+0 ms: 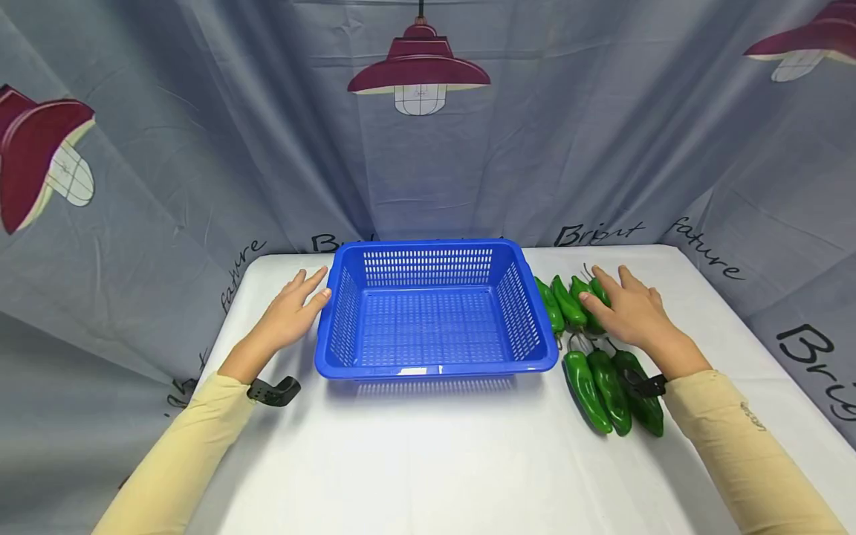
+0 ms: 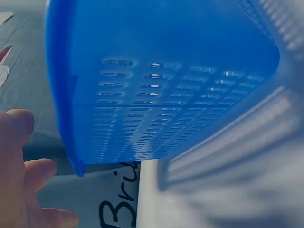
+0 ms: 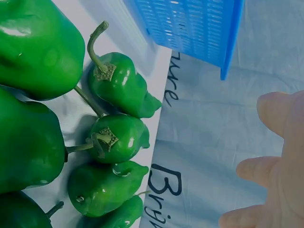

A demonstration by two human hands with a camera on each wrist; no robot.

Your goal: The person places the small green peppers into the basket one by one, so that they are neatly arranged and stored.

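Note:
A blue plastic basket with slotted walls stands on the white table, and nothing lies in it. Beside its left rim my left hand hovers with fingers spread and nothing in its grasp. The left wrist view shows the basket's slotted side close by the fingertips. My right hand is held over the green peppers to the right of the basket, fingers extended and holding nothing. Three long green peppers lie in the near row. Behind them is a far row of several green peppers, partly hidden by the right hand in the head view.
White cloth covers the table, which runs in front of the basket and on both sides. A grey curtain printed with red lamps and black lettering hangs right behind the table and along its sides.

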